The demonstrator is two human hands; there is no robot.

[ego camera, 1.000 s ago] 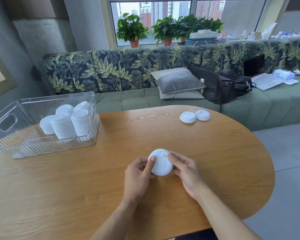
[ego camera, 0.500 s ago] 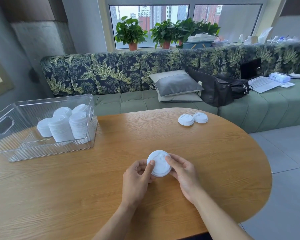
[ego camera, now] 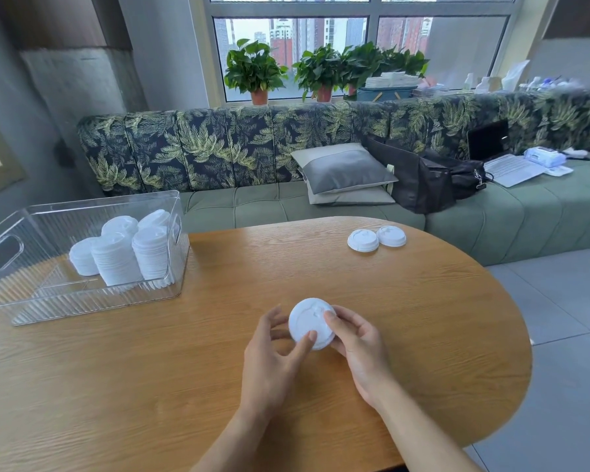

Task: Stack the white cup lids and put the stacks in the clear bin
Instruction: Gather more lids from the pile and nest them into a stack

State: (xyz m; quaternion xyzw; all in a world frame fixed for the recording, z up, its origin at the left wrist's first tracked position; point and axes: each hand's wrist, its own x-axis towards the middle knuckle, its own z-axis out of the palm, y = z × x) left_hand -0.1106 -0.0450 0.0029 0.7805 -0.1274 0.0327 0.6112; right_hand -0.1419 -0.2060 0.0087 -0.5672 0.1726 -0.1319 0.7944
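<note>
The left hand and right hand pinch a round white plastic cup lid over the wooden table — thumbs on top. Hold it flat, gently — two loose white lids beyond need stacking.

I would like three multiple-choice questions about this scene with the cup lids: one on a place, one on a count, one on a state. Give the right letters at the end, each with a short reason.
1. The clear bin stands on the table at:
A. its right end
B. its left end
C. its middle

2. Loose lids lying on the table, outside the bin:
A. two
B. four
C. none

3. The nearest lid is:
A. lying free
B. held by both hands
C. held by one hand alone

Answers:
1 B: the bin sits at the table's left end.
2 A: two lids lie side by side at the far edge.
3 B: the left hand and the right hand both pinch it.
</note>
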